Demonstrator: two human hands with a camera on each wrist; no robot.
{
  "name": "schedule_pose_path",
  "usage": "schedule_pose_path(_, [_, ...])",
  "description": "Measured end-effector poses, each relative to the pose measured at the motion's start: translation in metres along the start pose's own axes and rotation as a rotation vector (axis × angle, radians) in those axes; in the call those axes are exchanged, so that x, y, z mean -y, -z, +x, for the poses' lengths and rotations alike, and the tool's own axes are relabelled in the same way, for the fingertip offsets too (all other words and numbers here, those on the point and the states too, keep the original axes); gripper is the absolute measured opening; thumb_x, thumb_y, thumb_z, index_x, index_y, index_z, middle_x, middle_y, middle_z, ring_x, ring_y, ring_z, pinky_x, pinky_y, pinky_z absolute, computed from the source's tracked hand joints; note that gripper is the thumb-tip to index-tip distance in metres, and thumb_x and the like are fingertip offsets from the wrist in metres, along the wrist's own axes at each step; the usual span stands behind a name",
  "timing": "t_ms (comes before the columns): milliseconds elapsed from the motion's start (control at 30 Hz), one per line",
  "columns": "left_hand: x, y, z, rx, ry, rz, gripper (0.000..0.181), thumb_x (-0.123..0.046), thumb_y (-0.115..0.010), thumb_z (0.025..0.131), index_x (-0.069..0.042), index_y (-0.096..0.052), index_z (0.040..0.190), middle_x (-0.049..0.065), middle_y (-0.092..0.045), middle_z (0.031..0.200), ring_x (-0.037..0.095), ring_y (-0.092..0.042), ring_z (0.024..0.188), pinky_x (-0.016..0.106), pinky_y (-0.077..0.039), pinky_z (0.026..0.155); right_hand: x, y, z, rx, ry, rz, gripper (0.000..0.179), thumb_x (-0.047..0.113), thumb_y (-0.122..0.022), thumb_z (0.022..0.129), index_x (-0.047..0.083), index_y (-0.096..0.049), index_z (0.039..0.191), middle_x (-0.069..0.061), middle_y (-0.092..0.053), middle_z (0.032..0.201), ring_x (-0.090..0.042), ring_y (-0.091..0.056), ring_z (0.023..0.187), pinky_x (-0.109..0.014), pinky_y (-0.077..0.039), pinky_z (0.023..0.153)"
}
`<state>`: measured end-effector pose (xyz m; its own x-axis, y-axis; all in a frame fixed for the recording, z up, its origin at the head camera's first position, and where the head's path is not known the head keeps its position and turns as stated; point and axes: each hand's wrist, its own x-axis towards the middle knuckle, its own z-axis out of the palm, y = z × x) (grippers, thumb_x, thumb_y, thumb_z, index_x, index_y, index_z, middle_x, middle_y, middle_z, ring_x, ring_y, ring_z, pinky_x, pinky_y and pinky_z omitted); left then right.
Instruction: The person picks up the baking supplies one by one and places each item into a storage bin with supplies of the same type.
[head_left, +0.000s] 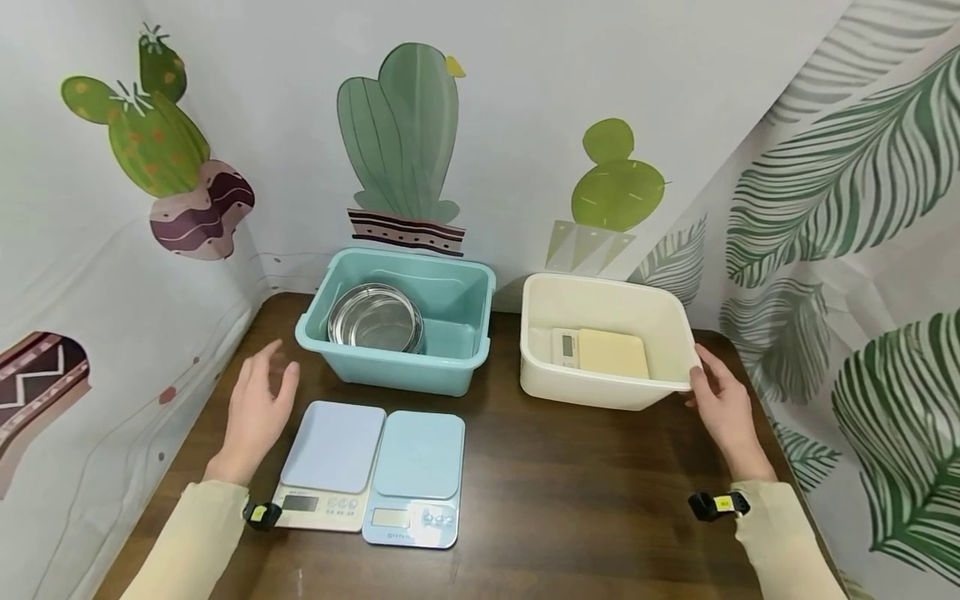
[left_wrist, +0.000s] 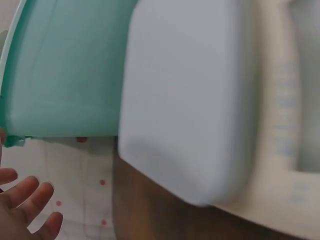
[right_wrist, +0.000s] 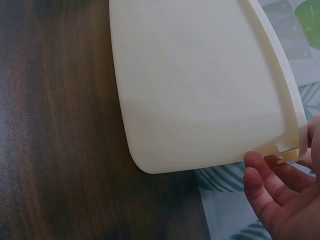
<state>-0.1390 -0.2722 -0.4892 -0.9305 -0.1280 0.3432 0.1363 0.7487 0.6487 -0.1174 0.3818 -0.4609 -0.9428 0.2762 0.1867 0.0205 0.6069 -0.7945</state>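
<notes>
My right hand [head_left: 723,400] grips the right end of a cream plastic bin [head_left: 592,385], thumb at the rim and fingers beneath it. In the right wrist view, its fingertips [right_wrist: 254,182] lie along the underside of the bin's rim. Inside that bin is a kitchen scale [head_left: 611,353] with a pale yellow plate. My left hand [head_left: 258,408] hovers with spread fingers left of a teal bin [head_left: 397,375], holding nothing. Round metal sieves [head_left: 378,321] lie in the teal bin. Beside the left wrist are a lavender-topped scale [head_left: 337,446] and a light blue scale [head_left: 420,454], side by side.
Everything stands on a dark brown wooden table [head_left: 577,500]. A white cloth [head_left: 510,125] printed with cacti and leaves hangs behind and along both sides. Both bins stand near the table's back edge, with a gap between them.
</notes>
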Motion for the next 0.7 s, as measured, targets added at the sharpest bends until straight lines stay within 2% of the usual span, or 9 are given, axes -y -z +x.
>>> schedule_pose_path(133, [0.008, 0.000, -0.018, 0.017, 0.007, 0.050, 0.046, -0.027, -0.055, 0.108, 0.001, -0.055, 0.144, 0.023, -0.060, 0.125, 0.039, -0.061, 0.107, 0.056, -0.048, 0.082, -0.002, -0.002, 0.000, -0.011, 0.001, 0.008, 0.049, 0.019, -0.046, 0.109, 0.003, -0.047, 0.155, -0.034, -0.063, 0.123, 0.002, -0.060, 0.060, -0.019, -0.055, 0.058])
schedule_pose_path(367, [0.021, 0.001, -0.044, 0.131, 0.029, 0.122, 0.044, -0.032, -0.063, 0.104, 0.001, -0.063, 0.133, 0.021, -0.066, 0.112, 0.034, -0.065, 0.094, 0.050, -0.052, 0.072, -0.006, -0.003, -0.002, -0.015, -0.018, 0.015, 0.049, 0.019, -0.045, 0.110, 0.003, -0.046, 0.156, -0.036, -0.062, 0.125, -0.001, -0.061, 0.059, -0.018, -0.054, 0.058])
schedule_pose_path(533, [0.030, 0.001, -0.061, 0.139, 0.032, 0.143, 0.038, -0.031, -0.070, 0.101, -0.001, -0.068, 0.124, 0.014, -0.069, 0.103, 0.027, -0.065, 0.086, 0.042, -0.050, 0.066, -0.007, -0.005, -0.001, -0.030, -0.023, 0.022, 0.049, 0.019, -0.045, 0.110, 0.005, -0.046, 0.157, -0.033, -0.064, 0.124, 0.000, -0.060, 0.058, -0.015, -0.052, 0.057])
schedule_pose_path(700, [0.034, 0.001, -0.071, 0.153, 0.067, 0.151, 0.038, -0.033, -0.072, 0.099, -0.003, -0.068, 0.123, 0.012, -0.069, 0.101, 0.026, -0.065, 0.085, 0.040, -0.049, 0.066, -0.005, -0.007, -0.001, -0.049, -0.029, 0.009, 0.048, 0.021, -0.048, 0.110, 0.008, -0.049, 0.156, -0.004, -0.070, 0.102, -0.002, -0.061, 0.059, -0.019, -0.055, 0.059])
